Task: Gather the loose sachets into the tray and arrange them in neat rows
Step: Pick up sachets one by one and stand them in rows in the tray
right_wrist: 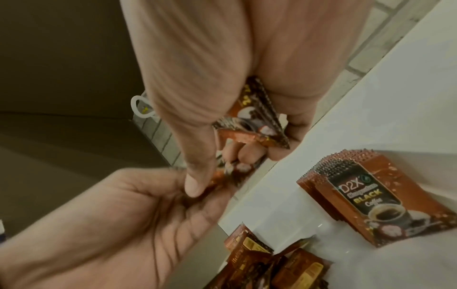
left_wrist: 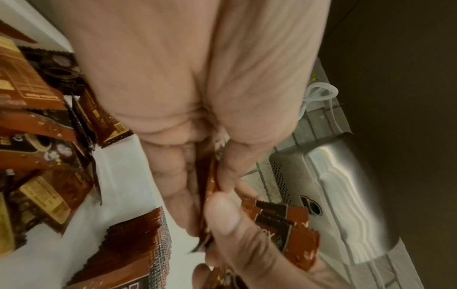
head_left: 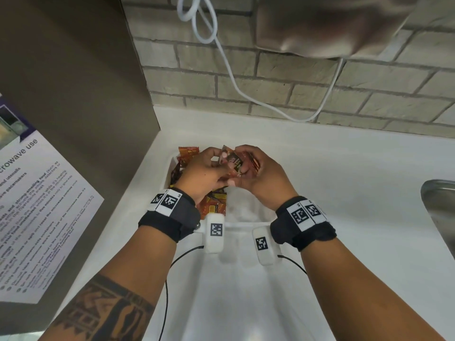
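Observation:
Brown coffee sachets (head_left: pixel 235 163) are held as a small bunch above the white tray (head_left: pixel 169 168). My right hand (head_left: pixel 247 169) grips the bunch (right_wrist: pixel 249 121), fingers curled round it. From the other side my left hand (head_left: pixel 220 166) pinches a sachet's edge (left_wrist: pixel 212 183) between thumb and fingers. Loose sachets (head_left: pixel 213 204) lie jumbled in the tray's left part (left_wrist: pixel 37 136). On the tray floor lies a neat stack of sachets (right_wrist: pixel 383 195), also in the left wrist view (left_wrist: pixel 138 254). My hands hide most of the tray's middle in the head view.
The tray sits on a white counter against a brick wall (head_left: pixel 320 89). A grey cabinet side with a microwave notice (head_left: pixel 37 205) stands close on the left. A steel sink (head_left: pixel 440 207) lies right. A metal wall unit (head_left: pixel 320 25) and a white cable (head_left: pixel 221 57) hang above.

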`<action>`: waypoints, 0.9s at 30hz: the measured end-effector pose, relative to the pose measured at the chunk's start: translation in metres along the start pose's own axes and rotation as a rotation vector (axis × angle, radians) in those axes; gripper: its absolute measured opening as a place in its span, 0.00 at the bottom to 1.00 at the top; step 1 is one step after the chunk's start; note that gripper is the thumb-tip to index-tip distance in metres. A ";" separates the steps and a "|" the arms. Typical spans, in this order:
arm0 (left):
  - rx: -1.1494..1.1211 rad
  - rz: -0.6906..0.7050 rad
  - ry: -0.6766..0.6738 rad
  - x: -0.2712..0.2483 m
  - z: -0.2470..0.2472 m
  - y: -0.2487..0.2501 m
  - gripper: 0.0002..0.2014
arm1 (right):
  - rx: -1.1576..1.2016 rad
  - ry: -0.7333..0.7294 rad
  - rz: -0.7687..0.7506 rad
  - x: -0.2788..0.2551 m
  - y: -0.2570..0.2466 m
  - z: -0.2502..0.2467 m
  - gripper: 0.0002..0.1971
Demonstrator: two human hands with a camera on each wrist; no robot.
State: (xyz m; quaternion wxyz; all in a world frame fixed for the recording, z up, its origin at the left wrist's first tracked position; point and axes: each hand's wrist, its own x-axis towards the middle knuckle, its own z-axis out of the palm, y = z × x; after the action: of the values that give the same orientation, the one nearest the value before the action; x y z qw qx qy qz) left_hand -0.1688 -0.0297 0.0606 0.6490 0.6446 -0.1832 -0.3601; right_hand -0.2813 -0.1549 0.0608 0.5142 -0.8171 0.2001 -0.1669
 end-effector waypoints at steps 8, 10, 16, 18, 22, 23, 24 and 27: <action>0.086 0.012 -0.037 0.002 -0.008 0.003 0.14 | 0.188 0.097 0.101 0.005 0.003 -0.010 0.36; 0.108 0.028 -0.084 0.001 -0.008 0.005 0.12 | 0.228 0.002 0.124 0.005 0.003 -0.011 0.34; 0.075 0.005 -0.011 -0.001 -0.003 0.002 0.04 | 0.348 -0.073 0.181 0.005 0.006 -0.006 0.24; 0.011 -0.007 0.074 0.001 -0.005 0.002 0.03 | 0.398 -0.020 0.220 0.005 0.007 -0.009 0.22; -0.070 -0.007 0.166 0.005 -0.012 0.002 0.03 | 0.582 0.037 0.277 0.002 0.010 -0.010 0.19; -0.089 -0.011 0.175 0.005 -0.012 0.002 0.04 | 0.587 0.032 0.268 0.001 0.009 -0.008 0.17; -0.107 -0.019 0.176 0.003 -0.012 0.003 0.04 | 0.577 0.026 0.260 0.000 0.008 -0.005 0.17; -0.115 -0.037 0.126 -0.003 -0.008 0.006 0.05 | 0.515 -0.006 0.214 -0.003 0.003 0.002 0.17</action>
State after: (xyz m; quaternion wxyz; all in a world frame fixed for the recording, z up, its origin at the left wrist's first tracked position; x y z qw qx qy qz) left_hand -0.1640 -0.0226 0.0663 0.6884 0.6309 -0.1094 -0.3407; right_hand -0.2834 -0.1534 0.0568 0.7204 -0.6341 0.2345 -0.1548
